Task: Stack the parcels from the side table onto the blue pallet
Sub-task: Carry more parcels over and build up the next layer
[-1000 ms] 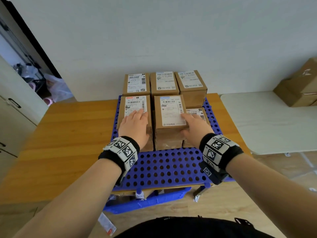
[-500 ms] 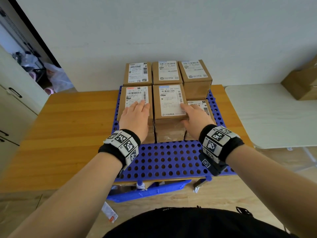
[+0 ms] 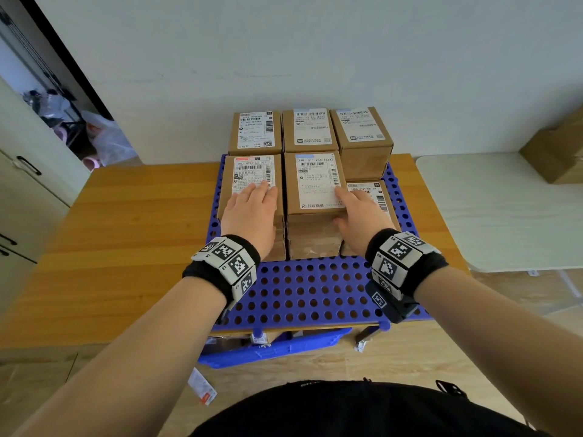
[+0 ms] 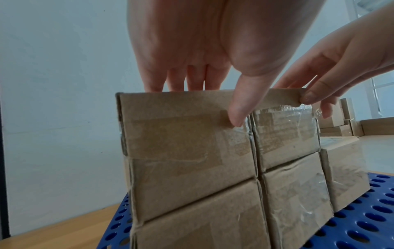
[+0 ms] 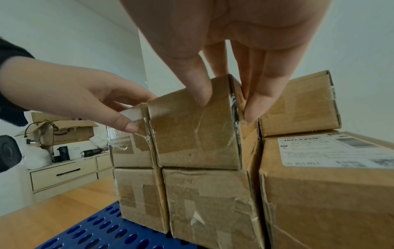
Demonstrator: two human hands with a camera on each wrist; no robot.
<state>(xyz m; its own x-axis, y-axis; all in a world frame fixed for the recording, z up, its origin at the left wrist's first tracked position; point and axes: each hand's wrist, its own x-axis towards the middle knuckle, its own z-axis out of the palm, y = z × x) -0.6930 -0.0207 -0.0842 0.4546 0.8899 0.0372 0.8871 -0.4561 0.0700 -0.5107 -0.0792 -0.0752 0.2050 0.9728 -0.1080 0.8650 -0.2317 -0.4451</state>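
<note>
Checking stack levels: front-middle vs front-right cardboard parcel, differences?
The front-middle cardboard parcel tops a two-high stack; the front-right cardboard parcel sits one level lower. The right hand holds the middle one's corner and hides part of the right one's label. Both are brown, with white labels.

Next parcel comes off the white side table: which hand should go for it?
Right. The white side table lies on the right hand's side; the left hand rests flat across the blue perforated pallet.

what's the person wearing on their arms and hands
Both forearms are bare, and the left hand and right hand wear no gloves. Each wrist carries a black band ringed with white square tiles printed with black block-pattern markers.
</note>
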